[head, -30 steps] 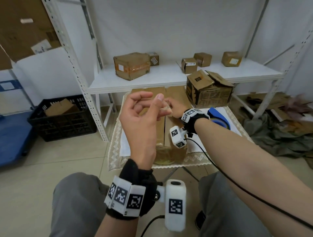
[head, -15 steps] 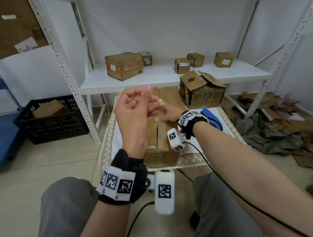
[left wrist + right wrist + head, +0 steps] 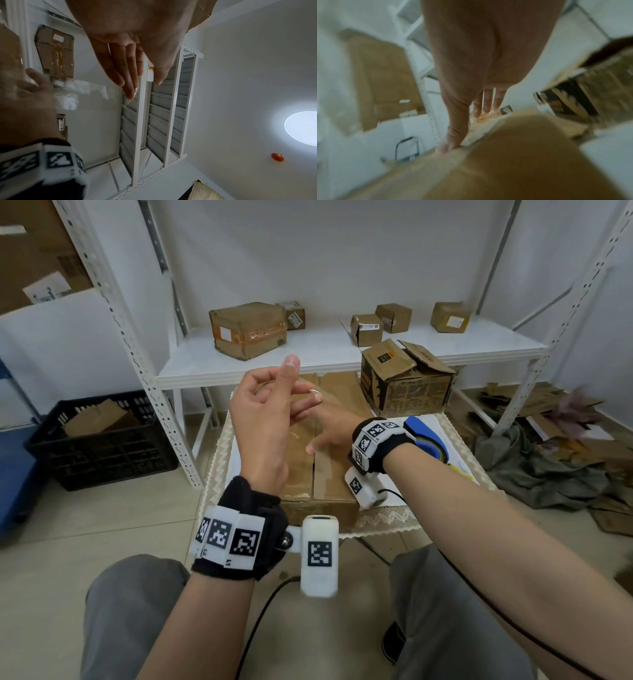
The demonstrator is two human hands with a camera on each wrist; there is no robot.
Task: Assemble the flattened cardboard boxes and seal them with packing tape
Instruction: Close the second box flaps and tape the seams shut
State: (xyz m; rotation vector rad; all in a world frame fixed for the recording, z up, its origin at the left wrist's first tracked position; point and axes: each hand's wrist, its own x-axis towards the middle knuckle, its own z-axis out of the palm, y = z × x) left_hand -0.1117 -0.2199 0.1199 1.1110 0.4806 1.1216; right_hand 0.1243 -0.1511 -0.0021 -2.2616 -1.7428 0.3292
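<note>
A brown cardboard box (image 3: 330,477) lies on the small table, flaps closed, with its centre seam running toward me. My left hand (image 3: 270,405) is raised above the box's far half, fingers fairly straight and thumb apart. A strip of clear tape (image 3: 89,97) clings to its fingertips (image 3: 130,93) and stretches down to my right hand (image 3: 29,92). My right hand (image 3: 334,429) lies flat on the box top, pressing the tape onto the seam, thumb (image 3: 452,140) against the cardboard (image 3: 505,155). A blue tape dispenser (image 3: 424,436) sits on the table just right of my right wrist.
An open printed box (image 3: 407,385) stands at the table's back right corner. The white shelf (image 3: 325,357) behind carries several small boxes. A black crate (image 3: 102,440) sits on the floor at left; cardboard scraps and cloth (image 3: 548,460) lie on the floor at right.
My right hand has come down from the left hand's fingers onto the box top and slid toward me along the seam. The left hand stays raised, its fingers straightening.
</note>
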